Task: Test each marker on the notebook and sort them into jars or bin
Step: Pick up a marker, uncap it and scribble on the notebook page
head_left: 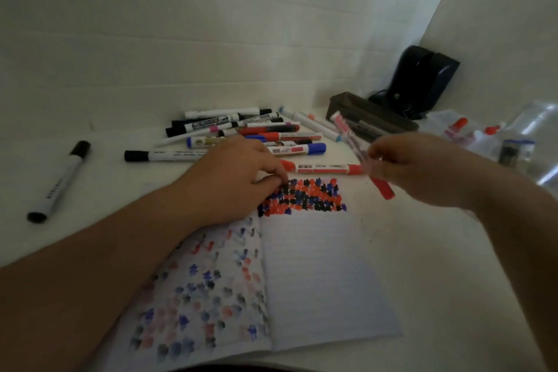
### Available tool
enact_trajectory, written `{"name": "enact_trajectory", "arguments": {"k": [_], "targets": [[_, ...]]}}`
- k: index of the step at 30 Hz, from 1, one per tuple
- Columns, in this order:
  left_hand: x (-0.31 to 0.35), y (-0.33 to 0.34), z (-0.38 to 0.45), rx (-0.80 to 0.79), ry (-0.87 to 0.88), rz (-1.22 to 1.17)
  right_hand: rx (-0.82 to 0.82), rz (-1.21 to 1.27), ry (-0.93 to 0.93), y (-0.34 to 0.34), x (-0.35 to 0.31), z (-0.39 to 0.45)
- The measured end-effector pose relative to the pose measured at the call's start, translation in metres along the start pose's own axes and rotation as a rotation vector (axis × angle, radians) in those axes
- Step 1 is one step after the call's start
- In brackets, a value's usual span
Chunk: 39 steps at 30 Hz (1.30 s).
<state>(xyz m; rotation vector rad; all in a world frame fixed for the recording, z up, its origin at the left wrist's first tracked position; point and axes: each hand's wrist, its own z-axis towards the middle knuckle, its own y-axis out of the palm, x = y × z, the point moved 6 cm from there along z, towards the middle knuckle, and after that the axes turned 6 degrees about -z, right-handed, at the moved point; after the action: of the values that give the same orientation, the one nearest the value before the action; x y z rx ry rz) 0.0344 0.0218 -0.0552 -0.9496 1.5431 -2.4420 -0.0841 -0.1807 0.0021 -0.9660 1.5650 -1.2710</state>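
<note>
From the head view, an open notebook point(317, 275) is seen on the white bench point(105, 190). Its top edge is pressed by the left hand point(232, 172), fingers bent and holding nothing. A red marker point(362, 154), blurred, is apparently pinched in the right hand point(413, 166). A marker pile point(241, 133) lies beyond.

An open notebook point(302, 266) lies on the worktop point(437, 266) nearest the person. Behind it sits a heap of markers point(241, 133), with one marker point(321, 168) lying crosswise just past the notebook's far edge. Well to the left, a lone marker point(60, 181) lies apart. Behind the heap to the right stands a tray point(371, 113), with a speaker point(422, 81) behind it. At the far right lie plastic bags point(498, 136) holding markers.
</note>
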Motion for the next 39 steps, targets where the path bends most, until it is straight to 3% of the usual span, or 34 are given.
{"name": "enact_trajectory", "arguments": {"k": [2, 5, 11, 15, 20, 31, 39], "targets": [[0.003, -0.006, -0.001, 0.065, 0.021, 0.011, 0.044, 0.489, -0.139, -0.002, -0.022, 0.001], [0.012, -0.017, -0.006, 0.152, 0.074, -0.187, 0.027, 1.097, -0.271, 0.029, -0.045, 0.012], [0.034, -0.003, -0.008, 0.033, 0.144, -0.131, 0.110, 1.431, -0.236, 0.069, -0.061, 0.020], [0.037, 0.001, -0.007, 0.053, 0.151, -0.145, 0.173, 1.360, -0.341, 0.062, -0.062, 0.015], [0.041, -0.002, -0.009, 0.071, 0.226, -0.072, 0.129, 1.394, -0.402, 0.061, -0.064, 0.012], [0.027, 0.009, -0.006, -0.031, 0.045, -0.296, 0.097, 1.395, -0.417, 0.064, -0.063, 0.013], [0.022, 0.001, -0.010, -0.072, -0.003, -0.302, 0.119, 1.257, -0.404, 0.056, -0.054, 0.014]]}}
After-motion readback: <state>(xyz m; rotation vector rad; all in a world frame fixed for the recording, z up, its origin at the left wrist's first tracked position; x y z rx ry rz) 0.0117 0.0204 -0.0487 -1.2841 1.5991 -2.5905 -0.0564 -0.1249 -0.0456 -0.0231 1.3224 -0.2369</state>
